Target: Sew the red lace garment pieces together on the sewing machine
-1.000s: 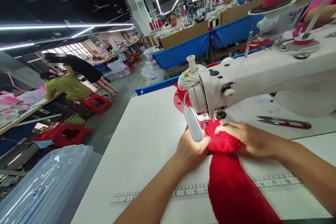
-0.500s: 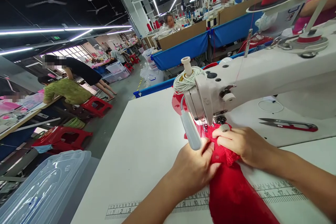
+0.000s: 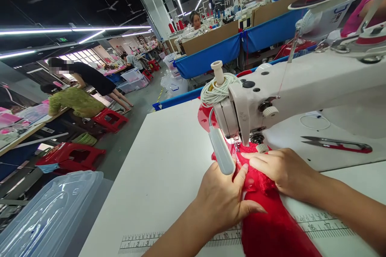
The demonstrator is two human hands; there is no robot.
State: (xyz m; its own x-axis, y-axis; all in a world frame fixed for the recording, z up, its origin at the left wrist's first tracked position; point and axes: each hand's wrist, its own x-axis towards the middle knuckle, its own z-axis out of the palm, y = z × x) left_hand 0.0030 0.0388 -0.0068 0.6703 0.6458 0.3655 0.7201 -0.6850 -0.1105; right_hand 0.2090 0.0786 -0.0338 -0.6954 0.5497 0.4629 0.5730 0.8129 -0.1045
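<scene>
A strip of red lace fabric (image 3: 271, 225) runs from the near table edge up under the head of a white sewing machine (image 3: 301, 88). My left hand (image 3: 224, 198) lies on the fabric's left side, fingers stretched towards the needle, just below the machine's white lamp (image 3: 221, 156). My right hand (image 3: 280, 170) rests flat on the bunched lace right of the needle, fingers pointing left. Both hands press the cloth on the white table (image 3: 163, 168).
Red-handled thread snips (image 3: 337, 144) lie on the table at the right. A printed ruler (image 3: 181, 239) runs along the near edge. A clear plastic bin lid (image 3: 51, 213) sits at lower left. Red stools (image 3: 72, 154) and other workers are across the aisle.
My left hand has slid back towards me and spread its thumb out over the fabric. The bunched lace under my right hand has drawn in closer to the needle.
</scene>
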